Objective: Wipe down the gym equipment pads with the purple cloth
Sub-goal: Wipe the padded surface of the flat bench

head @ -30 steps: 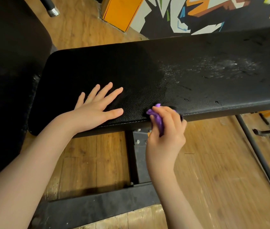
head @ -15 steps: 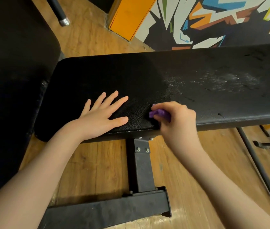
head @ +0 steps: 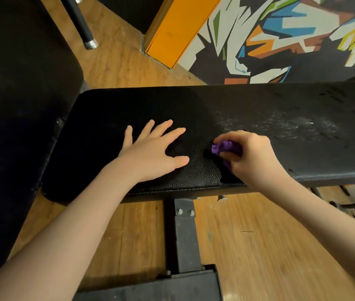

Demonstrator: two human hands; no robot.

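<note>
Floor: wood planks, warm brown, running under and around all equipment.
Wall: far side, painted with an angular mural in white, blue, orange, green and yellow on black.
Orange panel: slanted, standing at the left end of the mural, base on the floor.
Bench pad: long, black, grained leather-look cover, lying across the middle of view; pale dusty smear on the right half, darker surface on the left half; small nicks scattered toward the right end.
Second pad: black, large, filling the left edge, just beside the bench pad's left end.
Bench leg: black metal post with two bolts, below the near edge of the bench pad, meeting a crossbar at the floor.
Black bar: thin, silver-tipped, upper left, above the floor.
Left hand: flat on the bench pad, palm down, fingers straight and spread wide, holding nothing.
Right hand: on the bench pad near its front edge, fingers curled tight around a bunched cloth.
Purple cloth: crumpled in the right hand, pressed on the bench pad, a small wad showing past the fingertips, near the left hand's thumb without touching it.
</note>
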